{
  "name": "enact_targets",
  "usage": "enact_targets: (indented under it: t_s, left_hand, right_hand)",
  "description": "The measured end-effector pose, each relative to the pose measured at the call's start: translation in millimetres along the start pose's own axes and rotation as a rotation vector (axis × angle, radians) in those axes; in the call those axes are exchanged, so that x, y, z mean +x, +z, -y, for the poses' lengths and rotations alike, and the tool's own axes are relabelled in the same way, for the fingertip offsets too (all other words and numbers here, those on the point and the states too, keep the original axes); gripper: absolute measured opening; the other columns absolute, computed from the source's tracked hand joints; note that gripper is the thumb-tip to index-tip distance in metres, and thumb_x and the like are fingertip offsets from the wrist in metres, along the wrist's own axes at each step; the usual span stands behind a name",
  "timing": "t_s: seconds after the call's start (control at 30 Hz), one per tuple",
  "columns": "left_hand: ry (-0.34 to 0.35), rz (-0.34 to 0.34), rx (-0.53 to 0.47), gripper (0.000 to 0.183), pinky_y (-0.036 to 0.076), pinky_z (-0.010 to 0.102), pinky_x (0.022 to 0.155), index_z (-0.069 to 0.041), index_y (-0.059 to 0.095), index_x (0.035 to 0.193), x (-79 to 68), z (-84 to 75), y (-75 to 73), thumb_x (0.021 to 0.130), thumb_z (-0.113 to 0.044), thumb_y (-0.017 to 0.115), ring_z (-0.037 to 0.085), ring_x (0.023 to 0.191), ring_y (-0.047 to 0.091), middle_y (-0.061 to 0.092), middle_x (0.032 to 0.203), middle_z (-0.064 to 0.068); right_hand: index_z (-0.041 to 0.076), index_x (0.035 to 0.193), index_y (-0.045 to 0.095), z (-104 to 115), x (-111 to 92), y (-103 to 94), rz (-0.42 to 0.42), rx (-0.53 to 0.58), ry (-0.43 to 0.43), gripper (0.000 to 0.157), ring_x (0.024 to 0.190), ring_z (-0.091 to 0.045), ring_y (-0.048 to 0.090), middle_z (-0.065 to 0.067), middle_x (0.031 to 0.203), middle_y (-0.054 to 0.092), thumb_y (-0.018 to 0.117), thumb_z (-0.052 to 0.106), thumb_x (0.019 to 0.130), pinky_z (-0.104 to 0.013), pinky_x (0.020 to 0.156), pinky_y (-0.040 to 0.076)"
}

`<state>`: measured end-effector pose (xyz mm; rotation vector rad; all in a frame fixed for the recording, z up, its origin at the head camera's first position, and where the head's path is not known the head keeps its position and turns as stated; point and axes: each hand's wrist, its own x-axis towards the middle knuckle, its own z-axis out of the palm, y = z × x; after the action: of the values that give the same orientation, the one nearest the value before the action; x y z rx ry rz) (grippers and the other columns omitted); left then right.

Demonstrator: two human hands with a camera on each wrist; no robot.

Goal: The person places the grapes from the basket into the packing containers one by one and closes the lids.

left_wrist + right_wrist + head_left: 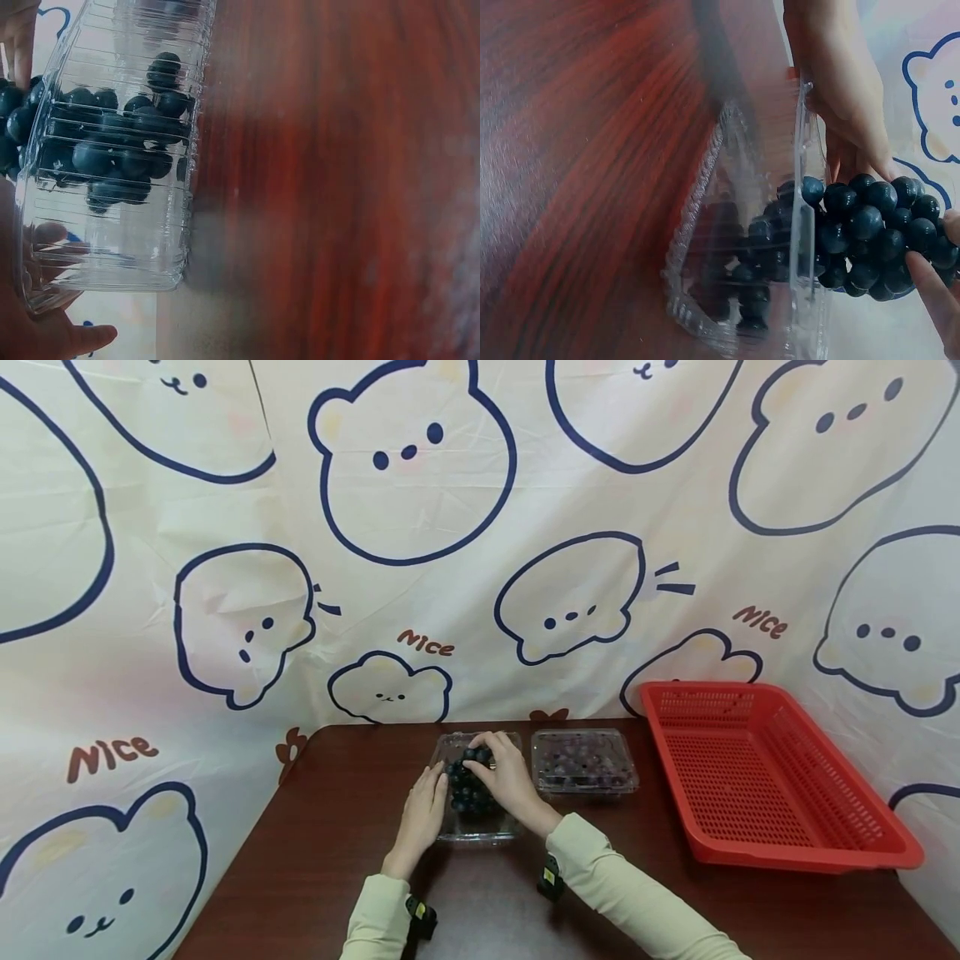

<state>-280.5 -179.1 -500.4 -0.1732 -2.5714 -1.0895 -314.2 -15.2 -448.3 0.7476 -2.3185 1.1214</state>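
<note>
In head view: pinches grapes (469, 795) with right hand (510, 774), thumb and fingers narrow on the far end. Find grapes in open box (480, 838), at 8–9 o'clock from right hand, long axis roughly 12 to 6. Holds box wall at 9 o'clock with left hand (422, 810), just beside grapes; count right hand as nearer, being in contact. Note lidded box (585, 767) at 2–3 o'clock of open box, red basket (795, 858) farther toward 3. Can read "Nice" on cloth (405, 610): toward 9, near middle, toward 3. No brand or label legible on either box.

In left wrist view: see left hand at 7 o'clock, straddling box rim, some fingers visible through clear wall; right hand at 10–11, by the grapes above rim.

In right wrist view: see part of bunch clear above rim, rest below, inside box. Right fingers on grapes at 4 o'clock; left hand at 1, exact fingertip contact hidden. No writing readable in either wrist view.
</note>
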Motion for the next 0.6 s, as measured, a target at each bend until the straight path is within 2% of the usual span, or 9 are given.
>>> enact_targets:
  t_s: [0.2, 0.27, 0.4, 0.5, 0.6]
  left_hand:
    - [0.000, 0.009, 0.000, 0.051, 0.018, 0.058, 0.099, -0.011, 0.037, 0.133, -0.5, 0.6, 1.3, 0.095, -0.041, 0.021, 0.027, 0.130, 0.024, 0.037, 0.136, 0.012]
    - [0.010, 0.008, 0.006, 0.050, 0.019, 0.058, 0.098, -0.010, 0.037, 0.133, -0.5, 0.7, 1.3, 0.096, -0.040, 0.021, 0.027, 0.129, 0.024, 0.037, 0.136, 0.013]
    - [0.037, -0.009, 0.030, 0.047, 0.021, 0.060, 0.096, -0.008, 0.038, 0.132, 0.0, 2.0, 1.2, 0.097, -0.034, 0.022, 0.030, 0.128, 0.026, 0.038, 0.134, 0.014]
    - [0.038, -0.018, 0.036, 0.046, 0.022, 0.060, 0.096, -0.008, 0.039, 0.132, 0.2, 3.0, 1.2, 0.097, -0.033, 0.022, 0.030, 0.128, 0.027, 0.039, 0.134, 0.013]
    - [0.033, -0.020, 0.030, 0.046, 0.022, 0.059, 0.096, -0.008, 0.039, 0.132, 0.5, 3.5, 1.3, 0.097, -0.034, 0.023, 0.030, 0.128, 0.027, 0.040, 0.134, 0.013]
  right_hand:
    - [0.021, 0.098, 0.053, -3, -3, 4.4, -0.007, 0.022, 0.020, 0.024, 0.091, -0.009, 0.052, 0.005, 0.097, 0.052, 0.065, 0.023, 0.078, -0.029, 0.074, 0.048]
    - [0.020, 0.098, 0.053, -3, -4, 4.9, -0.007, 0.040, 0.022, 0.024, 0.089, -0.010, 0.052, 0.004, 0.098, 0.052, 0.065, 0.023, 0.078, -0.030, 0.072, 0.048]
    - [0.021, 0.097, 0.053, -3, -8, 6.3, 0.011, 0.092, 0.042, 0.022, 0.084, -0.008, 0.051, 0.004, 0.098, 0.052, 0.065, 0.023, 0.078, -0.023, 0.065, 0.049]
    - [0.021, 0.096, 0.053, -4, -11, 7.9, 0.030, 0.118, 0.060, 0.021, 0.081, -0.005, 0.051, 0.005, 0.098, 0.052, 0.064, 0.023, 0.079, -0.017, 0.061, 0.048]
    - [0.021, 0.096, 0.053, -4, -13, 8.5, 0.037, 0.131, 0.064, 0.022, 0.081, -0.004, 0.051, 0.005, 0.098, 0.052, 0.065, 0.021, 0.078, -0.017, 0.061, 0.047]
